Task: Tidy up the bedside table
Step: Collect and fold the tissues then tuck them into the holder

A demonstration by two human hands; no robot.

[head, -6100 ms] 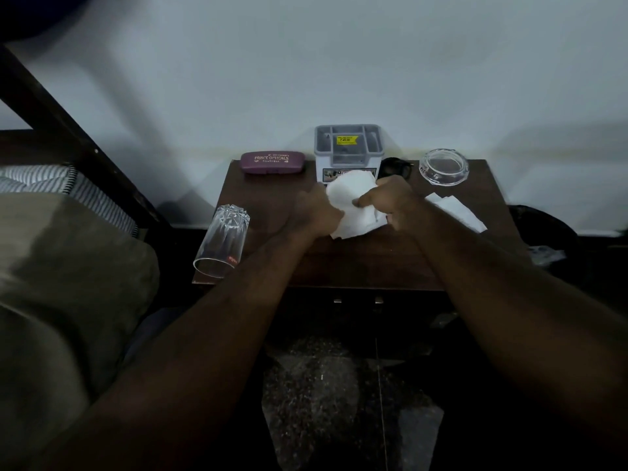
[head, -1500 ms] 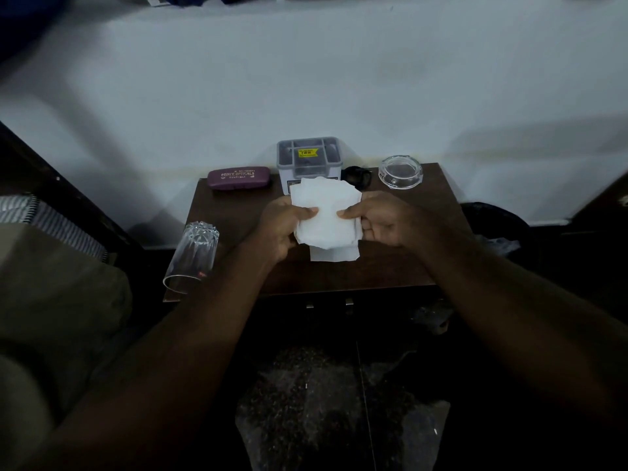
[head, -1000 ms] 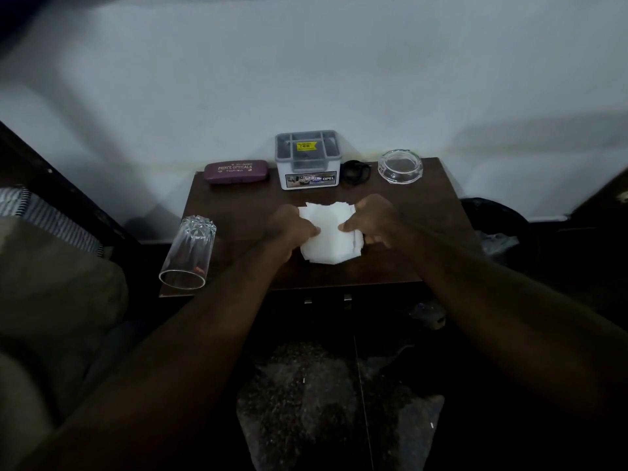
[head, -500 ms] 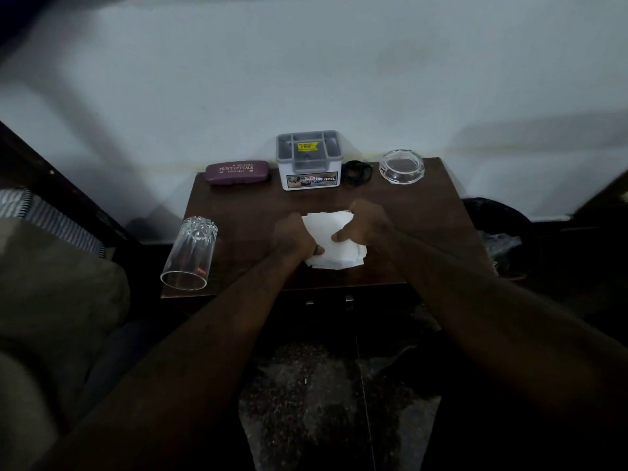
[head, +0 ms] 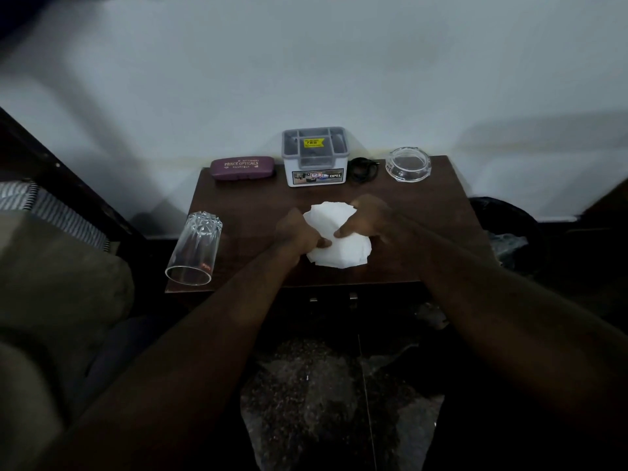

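A stack of white tissues (head: 343, 251) lies on the middle of the dark wooden bedside table (head: 438, 212). My left hand (head: 294, 232) grips its left edge and my right hand (head: 368, 215) grips its top and right side, thumbs meeting over the paper. A clear drinking glass (head: 193, 249) lies on its side at the table's front left corner, mouth towards me. Along the back edge stand a purple spectacle case (head: 242, 168), a grey and white organiser box (head: 315, 157), a coiled black cable (head: 363, 169) and a glass ashtray (head: 407, 163).
A white wall rises behind the table. A bed with a striped sheet (head: 51, 207) and an olive pillow (head: 57, 283) is on the left. A dark bin with a plastic bag (head: 506, 232) sits to the right. Speckled floor (head: 323, 402) lies below.
Both hands lowered the tissue stack from in front of the organiser box down onto the table. One loose pile of tissues seen on the right six seconds ago is gone from there.
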